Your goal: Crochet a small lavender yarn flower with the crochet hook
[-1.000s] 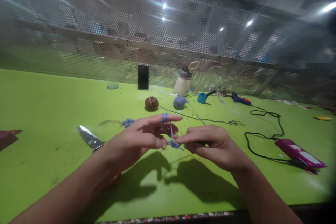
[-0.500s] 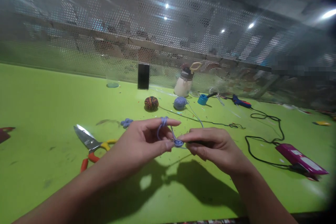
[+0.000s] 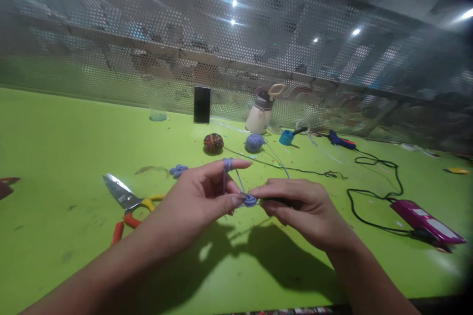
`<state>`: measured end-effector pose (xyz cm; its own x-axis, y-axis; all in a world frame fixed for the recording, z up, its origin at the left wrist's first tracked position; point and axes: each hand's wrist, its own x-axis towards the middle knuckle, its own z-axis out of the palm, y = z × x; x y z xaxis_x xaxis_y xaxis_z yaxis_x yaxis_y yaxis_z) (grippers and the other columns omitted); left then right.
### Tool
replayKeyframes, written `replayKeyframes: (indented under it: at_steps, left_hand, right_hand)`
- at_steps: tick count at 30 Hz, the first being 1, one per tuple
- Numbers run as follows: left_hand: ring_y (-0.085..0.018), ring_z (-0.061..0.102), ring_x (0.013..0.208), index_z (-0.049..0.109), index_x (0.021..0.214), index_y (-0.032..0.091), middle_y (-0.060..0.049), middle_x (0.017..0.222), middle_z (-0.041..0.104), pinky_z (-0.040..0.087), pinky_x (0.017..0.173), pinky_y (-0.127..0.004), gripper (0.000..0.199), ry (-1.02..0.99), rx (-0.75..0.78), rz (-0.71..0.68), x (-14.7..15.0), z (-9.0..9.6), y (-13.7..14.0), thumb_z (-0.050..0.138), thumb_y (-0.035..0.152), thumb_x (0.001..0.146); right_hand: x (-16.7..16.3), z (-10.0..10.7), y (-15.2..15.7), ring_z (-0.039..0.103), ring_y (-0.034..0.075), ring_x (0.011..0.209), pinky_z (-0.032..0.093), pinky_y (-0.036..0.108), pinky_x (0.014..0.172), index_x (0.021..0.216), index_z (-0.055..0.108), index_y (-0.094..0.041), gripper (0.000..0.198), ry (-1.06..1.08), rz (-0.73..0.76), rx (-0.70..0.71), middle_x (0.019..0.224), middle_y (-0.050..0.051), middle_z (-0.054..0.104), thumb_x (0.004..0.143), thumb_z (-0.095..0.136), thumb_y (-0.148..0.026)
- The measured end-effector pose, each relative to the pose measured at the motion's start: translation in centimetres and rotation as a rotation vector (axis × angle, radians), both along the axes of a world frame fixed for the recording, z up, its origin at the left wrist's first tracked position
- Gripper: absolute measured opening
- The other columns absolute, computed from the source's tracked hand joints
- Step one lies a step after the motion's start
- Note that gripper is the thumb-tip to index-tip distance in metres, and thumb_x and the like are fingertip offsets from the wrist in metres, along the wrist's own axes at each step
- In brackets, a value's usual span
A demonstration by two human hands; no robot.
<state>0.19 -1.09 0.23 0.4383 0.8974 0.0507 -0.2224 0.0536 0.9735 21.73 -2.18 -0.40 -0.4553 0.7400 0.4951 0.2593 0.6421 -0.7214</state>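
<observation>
Between thumb and fingers, my left hand (image 3: 201,192) pinches a small purple crochet piece (image 3: 250,200). Purple yarn (image 3: 228,164) is wound round its stretched index finger and runs down to the piece. My right hand (image 3: 303,206) is closed on a dark-handled crochet hook (image 3: 279,201), whose tip is at the stitches. Most of the handle is hidden by my fingers. Behind my hands lies a ball of purple yarn (image 3: 254,142), with a strand trailing toward my right hand. A purple crocheted flower (image 3: 179,171) lies just beyond my left hand.
Scissors (image 3: 127,199) with red and yellow handles lie open beside my left forearm. Farther back stand a multicoloured yarn ball (image 3: 213,143), a phone (image 3: 202,105), a bottle (image 3: 259,113) and a blue pot (image 3: 286,137). At right, a black cord (image 3: 369,224) joins a magenta box (image 3: 426,221).
My left index finger has risen slightly, and the yarn between it and the crochet piece is straighter. Both hands keep their grip. The view has shifted a little.
</observation>
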Motion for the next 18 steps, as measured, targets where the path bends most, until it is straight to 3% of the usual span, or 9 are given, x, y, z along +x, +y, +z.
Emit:
replayKeyframes:
  at_steps: [7, 14, 18]
  left_hand:
    - [-0.012, 0.050, 0.062, 0.077, 0.095, 0.023, 0.003, 0.064, 0.058, 0.039, 0.061, -0.026, 0.021, 0.090, 0.013, 0.042, 0.2, 0.3, -0.3, 0.074, 0.018, 0.074]
    - [-0.015, 0.053, 0.064, 0.078, 0.092, 0.024, -0.001, 0.068, 0.063, 0.041, 0.059, -0.028, 0.019, 0.174, 0.164, 0.105, 0.2, 0.6, -0.7, 0.072, 0.022, 0.075]
    - [-0.014, 0.054, 0.063, 0.077, 0.096, 0.024, 0.000, 0.067, 0.063, 0.043, 0.059, -0.027, 0.025, 0.148, 0.156, 0.138, 0.3, 0.7, -0.9, 0.073, 0.019, 0.072]
  right_hand:
    - [-0.1, 0.0, -0.4, 0.053, 0.010, 0.058, 0.040, 0.021, 0.049, 0.106, 0.077, -0.027, 0.035, 0.144, -0.016, -0.081, 0.076, 0.001, 0.071, 0.082, 0.066, -0.004]
    - [0.0, -0.6, -0.1, 0.045, 0.008, 0.051, 0.034, 0.020, 0.042, 0.102, 0.079, -0.028, 0.026, 0.274, -0.030, -0.257, 0.073, 0.002, 0.067, 0.082, 0.070, -0.013]
    - [-0.2, -1.0, -0.1, 0.041, 0.007, 0.049, 0.032, 0.019, 0.042, 0.104, 0.078, -0.031, 0.026, 0.314, -0.041, -0.315, 0.064, -0.001, 0.060, 0.084, 0.070, -0.016]
